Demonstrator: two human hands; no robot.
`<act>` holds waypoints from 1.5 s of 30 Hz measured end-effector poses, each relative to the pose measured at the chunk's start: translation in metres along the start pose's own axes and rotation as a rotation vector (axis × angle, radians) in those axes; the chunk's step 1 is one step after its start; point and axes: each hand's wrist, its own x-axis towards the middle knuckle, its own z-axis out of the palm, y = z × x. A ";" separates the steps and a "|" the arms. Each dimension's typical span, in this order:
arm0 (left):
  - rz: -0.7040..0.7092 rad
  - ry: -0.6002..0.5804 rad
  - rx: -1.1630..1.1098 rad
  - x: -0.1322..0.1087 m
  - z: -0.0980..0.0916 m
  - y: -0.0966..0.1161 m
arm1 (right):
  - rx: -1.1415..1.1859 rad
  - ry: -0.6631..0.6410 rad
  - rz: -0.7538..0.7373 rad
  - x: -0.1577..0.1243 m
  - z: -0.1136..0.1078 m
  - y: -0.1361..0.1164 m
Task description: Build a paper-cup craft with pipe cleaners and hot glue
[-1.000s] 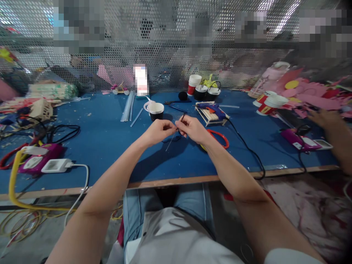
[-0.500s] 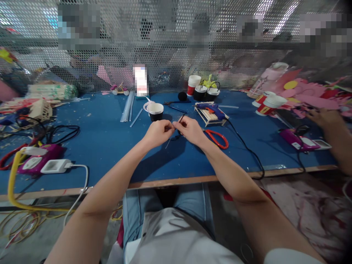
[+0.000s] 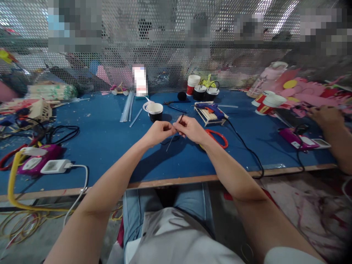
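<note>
My left hand point(image 3: 158, 132) and my right hand point(image 3: 191, 129) meet above the blue table point(image 3: 110, 139), fingertips pinched together. Between them they hold a thin dark stick point(image 3: 176, 131) that slants from upper right to lower left. Its lower end pokes out below my fingers. A thin dark cord lies on the table just under the hands. A black paper cup point(image 3: 156, 111) stands just beyond my left hand. Red-handled scissors point(image 3: 218, 138) lie right of my right wrist.
A blue glue gun point(image 3: 212, 107) rests on a rack of wooden sticks, its black cable running to the front edge. Purple power strips point(image 3: 38, 161) and cables crowd the left side. Another person's hand point(image 3: 326, 116) works at the right among pink foam pieces and cups point(image 3: 268, 102).
My hands stay pinched on the stick, shifting slightly; the stick's tilt has changed a little. The other person's hand at the right has moved slightly.
</note>
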 end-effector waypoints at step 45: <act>-0.065 -0.038 -0.001 0.002 -0.002 -0.011 | 0.130 -0.070 0.013 0.003 0.003 0.006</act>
